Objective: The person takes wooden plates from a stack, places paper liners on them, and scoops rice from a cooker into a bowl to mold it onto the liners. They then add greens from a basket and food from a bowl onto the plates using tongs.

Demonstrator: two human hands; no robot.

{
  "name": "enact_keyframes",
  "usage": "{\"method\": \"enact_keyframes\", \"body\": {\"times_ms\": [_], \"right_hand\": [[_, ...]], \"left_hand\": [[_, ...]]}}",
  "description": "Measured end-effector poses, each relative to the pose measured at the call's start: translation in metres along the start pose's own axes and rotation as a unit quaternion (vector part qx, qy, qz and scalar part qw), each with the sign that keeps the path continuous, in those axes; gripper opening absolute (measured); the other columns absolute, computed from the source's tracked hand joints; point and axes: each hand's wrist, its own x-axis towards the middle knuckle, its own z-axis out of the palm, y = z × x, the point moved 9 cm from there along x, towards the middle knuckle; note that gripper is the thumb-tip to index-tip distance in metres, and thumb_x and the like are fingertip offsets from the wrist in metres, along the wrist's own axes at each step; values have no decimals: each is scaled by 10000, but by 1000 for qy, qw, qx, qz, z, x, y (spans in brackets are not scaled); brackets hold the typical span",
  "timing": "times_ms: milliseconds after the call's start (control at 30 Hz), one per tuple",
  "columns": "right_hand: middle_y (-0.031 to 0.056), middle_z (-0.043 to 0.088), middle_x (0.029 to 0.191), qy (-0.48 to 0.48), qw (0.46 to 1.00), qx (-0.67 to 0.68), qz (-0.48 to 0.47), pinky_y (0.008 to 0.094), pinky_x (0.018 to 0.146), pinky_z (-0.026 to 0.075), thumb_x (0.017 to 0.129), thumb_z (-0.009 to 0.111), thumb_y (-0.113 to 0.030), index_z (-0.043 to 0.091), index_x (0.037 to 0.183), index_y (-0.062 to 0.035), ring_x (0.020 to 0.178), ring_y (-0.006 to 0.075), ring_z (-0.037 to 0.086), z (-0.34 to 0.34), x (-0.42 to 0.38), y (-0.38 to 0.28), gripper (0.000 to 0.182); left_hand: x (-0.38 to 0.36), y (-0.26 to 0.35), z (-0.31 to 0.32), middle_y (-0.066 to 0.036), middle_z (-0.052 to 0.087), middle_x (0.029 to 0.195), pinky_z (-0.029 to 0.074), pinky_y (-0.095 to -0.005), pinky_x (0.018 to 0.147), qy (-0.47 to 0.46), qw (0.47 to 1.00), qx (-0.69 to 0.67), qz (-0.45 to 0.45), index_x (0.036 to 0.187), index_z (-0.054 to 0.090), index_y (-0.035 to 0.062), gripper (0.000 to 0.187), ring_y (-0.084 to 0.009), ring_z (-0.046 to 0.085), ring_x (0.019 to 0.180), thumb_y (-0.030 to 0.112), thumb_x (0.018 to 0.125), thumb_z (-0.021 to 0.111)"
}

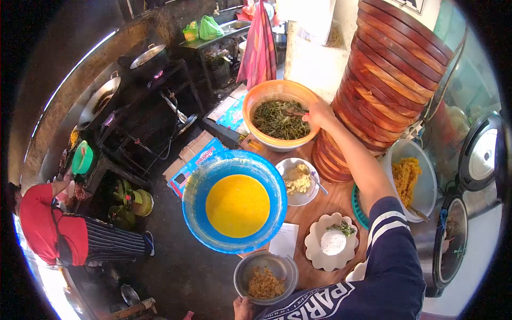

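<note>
My right hand [320, 113] reaches over the orange colander [252, 109], its fingers closed on a slim dark utensil with a reddish handle [296, 113]. The utensil's far end lies among chopped green leaves [274, 120] in the colander; its exact kind is hard to make out. At the bottom, my left hand [242, 309] grips the rim of a grey bowl [240, 274] with brown crumbly food [266, 282] inside. Between them stands a large blue basin [194, 216] of yellow batter [237, 205]. A white plate [304, 200] beside it carries a pale yellow paste and a spoon.
Tall stacked round wooden boards [384, 74] rise right of the colander. A scalloped plate [314, 240] holds white powder and green herbs. Farther right are a tub [426, 186] of orange-yellow food and a large pot [453, 240]. A person in red [40, 224] bends at the left, near woks [101, 101].
</note>
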Motion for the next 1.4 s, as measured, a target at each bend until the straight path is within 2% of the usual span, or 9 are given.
{"method": "enact_keyframes", "body": {"times_ms": [67,600,700,767,867,1000,1167,1333,1400], "right_hand": [[170,662,905,-2,1000,8,19,381,769,504,739,698,-272,678,878,-2,856,291,645,-13,-2,-1,304],[97,667,1000,-24,989,-146,-4,341,718,525,798,564,-83,697,940,-83,941,227,640,68,28,-49,195],[155,663,939,-3,995,-98,-27,368,750,522,793,537,-82,689,893,-26,905,287,643,58,25,-42,191],[176,656,936,-28,997,-67,-21,372,765,514,760,599,-141,685,886,-23,900,292,639,49,18,-28,193],[165,657,932,-42,997,-63,9,375,765,508,723,662,-233,688,905,-47,895,283,636,46,15,-1,261],[116,669,850,-42,999,28,19,392,719,496,722,684,-307,696,932,-95,820,282,642,25,6,12,300],[184,502,463,-163,952,241,92,386,484,436,776,650,-388,589,695,100,450,265,568,65,14,17,498],[178,638,749,23,998,65,13,383,624,501,777,639,-359,661,836,6,744,281,645,20,6,8,371],[176,662,854,30,999,-2,-10,405,704,510,740,614,-152,679,818,-3,831,310,640,-4,-5,-2,180]], "left_hand": [[-1,-8,-8,-8,468,558,285,-245,392,69,993,5,-92,741,543,23,65,-94,409,417,68,787,539],[-6,-7,-5,-25,481,653,343,-284,465,29,998,-31,-55,989,576,20,204,-117,397,513,188,906,495],[-3,-12,-14,-18,474,574,317,-253,438,52,994,-1,-99,740,536,18,55,-102,433,455,47,787,531],[-11,2,-4,-50,504,688,371,-296,489,12,999,3,-35,1007,572,1,227,-131,423,538,183,896,492],[-11,10,-2,-50,504,686,380,-295,498,16,999,33,15,981,577,-11,223,-138,435,547,168,878,492],[-9,-1,-4,-61,532,708,397,-302,529,2,998,13,-59,945,582,-15,210,-151,467,587,154,861,490],[-10,8,5,-78,574,745,412,-321,570,-24,999,27,-2,900,582,-6,203,-162,498,644,176,867,500],[-8,1,-2,-59,564,730,401,-311,556,-11,1000,26,-5,897,588,7,201,-156,484,625,191,872,509],[-11,-1,-4,-44,550,704,388,-297,539,-2,1000,13,-16,888,589,13,198,-142,468,604,193,875,509]]}}
